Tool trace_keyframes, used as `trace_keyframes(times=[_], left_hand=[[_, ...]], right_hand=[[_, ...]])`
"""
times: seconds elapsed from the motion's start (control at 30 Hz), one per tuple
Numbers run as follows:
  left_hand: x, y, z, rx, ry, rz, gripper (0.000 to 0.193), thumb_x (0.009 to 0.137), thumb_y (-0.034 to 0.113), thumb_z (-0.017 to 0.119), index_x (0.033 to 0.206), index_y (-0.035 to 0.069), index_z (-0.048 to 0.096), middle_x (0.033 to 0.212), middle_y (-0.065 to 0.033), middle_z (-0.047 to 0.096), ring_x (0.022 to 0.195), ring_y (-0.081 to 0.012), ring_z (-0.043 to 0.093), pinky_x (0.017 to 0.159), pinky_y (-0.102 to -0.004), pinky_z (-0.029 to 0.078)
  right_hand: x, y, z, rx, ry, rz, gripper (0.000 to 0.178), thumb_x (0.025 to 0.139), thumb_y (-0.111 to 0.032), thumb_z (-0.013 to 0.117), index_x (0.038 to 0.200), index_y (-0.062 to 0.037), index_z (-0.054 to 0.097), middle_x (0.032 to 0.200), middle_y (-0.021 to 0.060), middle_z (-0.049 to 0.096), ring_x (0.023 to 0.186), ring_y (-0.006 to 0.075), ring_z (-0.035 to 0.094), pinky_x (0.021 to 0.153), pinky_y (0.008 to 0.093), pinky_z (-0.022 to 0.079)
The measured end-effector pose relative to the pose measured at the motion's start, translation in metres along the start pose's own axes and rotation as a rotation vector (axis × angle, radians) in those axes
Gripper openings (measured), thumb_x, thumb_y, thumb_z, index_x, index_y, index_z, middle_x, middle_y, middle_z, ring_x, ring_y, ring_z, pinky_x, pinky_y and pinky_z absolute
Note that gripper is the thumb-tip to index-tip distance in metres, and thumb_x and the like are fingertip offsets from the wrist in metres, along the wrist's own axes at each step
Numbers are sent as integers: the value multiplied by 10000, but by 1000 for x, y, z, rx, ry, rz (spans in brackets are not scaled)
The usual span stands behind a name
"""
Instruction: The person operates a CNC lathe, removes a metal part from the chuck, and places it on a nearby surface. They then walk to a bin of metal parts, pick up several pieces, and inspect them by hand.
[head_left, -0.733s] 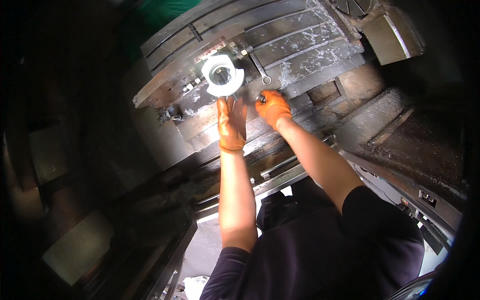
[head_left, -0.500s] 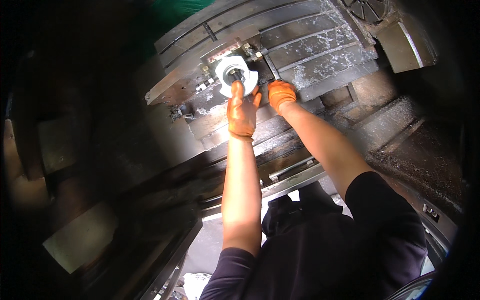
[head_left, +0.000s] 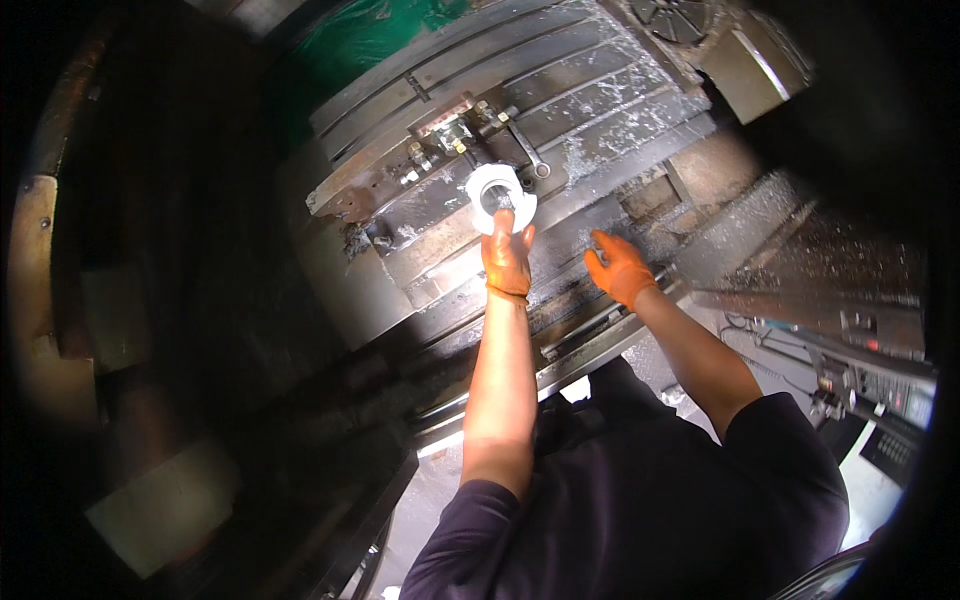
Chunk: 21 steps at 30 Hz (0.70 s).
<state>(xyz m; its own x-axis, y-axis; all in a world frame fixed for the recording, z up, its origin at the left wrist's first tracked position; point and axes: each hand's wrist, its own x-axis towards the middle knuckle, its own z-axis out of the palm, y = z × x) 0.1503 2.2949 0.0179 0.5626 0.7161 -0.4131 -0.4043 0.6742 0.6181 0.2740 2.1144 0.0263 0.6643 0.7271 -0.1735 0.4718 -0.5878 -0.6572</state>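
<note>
And there's the ring (head_left: 524,208), in the grip of the left hand (head_left: 507,262), right at the fingertips, one orange finger hooked over its near rim by the hole! Bright, whitish-silver metal, this piece: thick-walled, smooth, round in the middle, with a notched, uneven outer edge, gleaming hard under the light. The left fingers are closed in around it. Over to the right hand (head_left: 622,272), also in an orange glove: fingers spread wide and curved, nothing between them, hanging well apart from the ring.

Just beyond the left fingertips and a touch right, a slim steel wrench (head_left: 526,148) points its round end back this way. Ahead and left of those fingers, a row of nuts and bolts (head_left: 418,155) on a long, scuffed brown plate (head_left: 350,190). Under it all, a grey metal table (head_left: 560,60) cut with long straight grooves, sprinkled with shiny shavings (head_left: 580,140) ahead of the right fingers. Farthest ahead, a crinkled green sheet (head_left: 370,45). Well right of the right fingers, a dark keypad (head_left: 888,450), its marks too small to read.
</note>
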Motion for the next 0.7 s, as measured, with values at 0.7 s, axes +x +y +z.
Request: trace_keyframes(times=[0.7], left_hand=[[-241, -5, -9, -32, -491, -388, 617, 939, 426, 644, 1448, 148, 436, 1287, -60, 601, 1102, -270, 624, 842, -387, 563]], right_hand=[[-293, 38, -288, 221, 1207, 617, 464, 876, -396, 663, 1071, 25, 671, 1104, 216, 688, 1001, 332, 672, 913, 410, 512]])
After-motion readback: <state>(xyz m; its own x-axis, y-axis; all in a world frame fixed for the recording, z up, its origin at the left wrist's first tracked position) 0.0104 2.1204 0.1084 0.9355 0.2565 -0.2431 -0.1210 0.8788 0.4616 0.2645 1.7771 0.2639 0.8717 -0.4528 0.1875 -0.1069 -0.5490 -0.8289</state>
